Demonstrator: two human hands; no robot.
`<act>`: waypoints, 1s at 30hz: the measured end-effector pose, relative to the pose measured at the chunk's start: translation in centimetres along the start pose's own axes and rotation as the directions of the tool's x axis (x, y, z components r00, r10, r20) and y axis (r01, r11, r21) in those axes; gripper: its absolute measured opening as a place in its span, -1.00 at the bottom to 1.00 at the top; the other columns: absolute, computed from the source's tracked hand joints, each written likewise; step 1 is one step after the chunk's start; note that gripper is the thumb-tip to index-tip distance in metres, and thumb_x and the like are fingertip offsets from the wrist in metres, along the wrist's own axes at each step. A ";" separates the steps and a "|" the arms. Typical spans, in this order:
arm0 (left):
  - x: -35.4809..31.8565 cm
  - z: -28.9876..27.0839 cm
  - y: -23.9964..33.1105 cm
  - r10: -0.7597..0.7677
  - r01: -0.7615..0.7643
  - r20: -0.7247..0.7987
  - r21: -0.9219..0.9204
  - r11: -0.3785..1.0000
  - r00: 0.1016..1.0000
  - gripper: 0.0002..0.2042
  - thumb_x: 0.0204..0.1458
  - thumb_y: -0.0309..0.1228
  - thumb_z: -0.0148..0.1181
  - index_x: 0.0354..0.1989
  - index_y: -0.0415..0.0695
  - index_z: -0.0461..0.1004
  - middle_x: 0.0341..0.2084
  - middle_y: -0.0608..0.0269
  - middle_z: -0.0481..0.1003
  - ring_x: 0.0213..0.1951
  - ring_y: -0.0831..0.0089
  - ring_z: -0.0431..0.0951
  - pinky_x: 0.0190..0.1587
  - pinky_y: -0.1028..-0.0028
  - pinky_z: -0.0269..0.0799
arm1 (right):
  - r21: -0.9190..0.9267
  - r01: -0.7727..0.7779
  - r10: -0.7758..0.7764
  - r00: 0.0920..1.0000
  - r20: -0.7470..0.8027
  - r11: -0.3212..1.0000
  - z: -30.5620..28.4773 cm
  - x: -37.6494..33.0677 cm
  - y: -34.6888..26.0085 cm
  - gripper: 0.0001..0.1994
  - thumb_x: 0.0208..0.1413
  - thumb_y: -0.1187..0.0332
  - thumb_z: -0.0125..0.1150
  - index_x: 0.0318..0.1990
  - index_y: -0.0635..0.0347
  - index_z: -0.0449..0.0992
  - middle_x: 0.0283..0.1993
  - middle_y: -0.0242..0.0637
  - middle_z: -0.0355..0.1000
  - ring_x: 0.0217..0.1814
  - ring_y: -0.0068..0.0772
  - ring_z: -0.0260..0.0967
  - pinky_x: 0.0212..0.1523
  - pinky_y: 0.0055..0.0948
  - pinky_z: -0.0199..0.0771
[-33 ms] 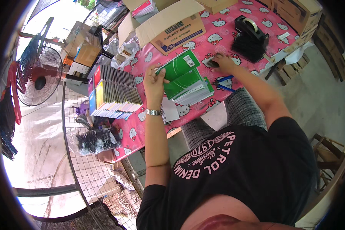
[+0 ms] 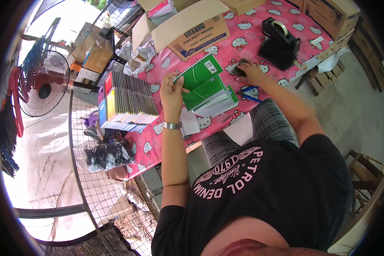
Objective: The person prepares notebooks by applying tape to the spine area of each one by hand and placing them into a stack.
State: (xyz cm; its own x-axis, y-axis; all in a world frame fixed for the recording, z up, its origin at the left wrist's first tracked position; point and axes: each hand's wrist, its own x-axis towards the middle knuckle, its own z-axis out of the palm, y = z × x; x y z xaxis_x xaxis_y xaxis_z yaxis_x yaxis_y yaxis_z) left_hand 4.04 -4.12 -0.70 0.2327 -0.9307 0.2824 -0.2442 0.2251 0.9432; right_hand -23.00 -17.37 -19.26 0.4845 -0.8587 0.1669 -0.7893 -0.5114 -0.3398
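Little has moved since the earlier frame: the right hand [image 2: 252,73] and the small dark thing [image 2: 240,68] at its fingertips have shifted slightly, while the left hand [image 2: 173,90] and upper green notebook [image 2: 202,73] look much as they were. That notebook lies over a pile of green notebooks [image 2: 205,94] on the worktop [image 2: 256,42], in front of the person. The left grip is closed on its spiral edge; the right hand touches the dark thing, but I cannot tell whether that grip is clamped or merely resting.

The pile looks uneven, so the upper notebook could slide off if the left fingers loosened, and squeezing hard might bend its coil. The blue-handled pliers [image 2: 251,94] lie close to the worktop's near edge, under the right forearm; a careless pull back could knock them down.
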 end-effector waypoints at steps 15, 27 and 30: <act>-0.6 -0.3 -1.8 -0.094 0.096 -0.025 0.072 0.993 0.995 -0.76 0.21 -0.42 0.13 -0.04 -0.30 0.39 -0.33 0.23 0.48 -0.46 0.59 0.52 -0.51 0.60 0.55 | 0.486 0.292 0.093 0.776 -0.624 0.824 -10.6 -7.0 -10.0 -0.44 -0.04 0.29 0.32 0.16 0.14 0.35 0.01 -0.05 0.34 0.07 0.00 0.27 0.13 -0.10 0.24; -1.1 0.7 -2.0 0.055 -0.061 -0.088 -0.060 0.996 0.995 -0.86 0.13 -0.59 0.15 -0.15 -0.27 0.45 -0.43 0.30 0.53 -0.46 0.65 0.51 -0.51 0.58 0.51 | 0.222 0.363 -0.231 0.857 -0.460 0.905 -14.0 -4.7 -19.9 -0.47 -0.03 0.24 0.33 0.12 0.17 0.41 -0.05 -0.18 0.35 0.01 -0.13 0.29 -0.02 -0.15 0.28; -1.5 1.3 -1.6 0.053 -0.060 -0.152 -0.041 0.997 0.987 -0.87 0.11 -0.61 0.16 -0.17 -0.28 0.47 -0.43 0.31 0.54 -0.48 0.66 0.50 -0.49 0.61 0.45 | 0.477 0.270 -0.158 0.952 -0.261 0.836 -13.9 -4.4 -19.7 -0.57 0.07 0.22 0.27 0.07 0.20 0.43 -0.13 -0.22 0.39 -0.09 -0.27 0.37 -0.11 -0.28 0.36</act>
State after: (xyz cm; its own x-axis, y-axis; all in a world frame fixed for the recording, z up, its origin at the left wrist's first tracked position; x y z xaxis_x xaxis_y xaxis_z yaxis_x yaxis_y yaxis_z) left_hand 2.85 -3.43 -2.87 0.3604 -0.8626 0.3550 -0.2189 0.2917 0.9311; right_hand -14.85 -3.94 -0.41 0.4880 -0.7452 0.4544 -0.3494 -0.6439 -0.6807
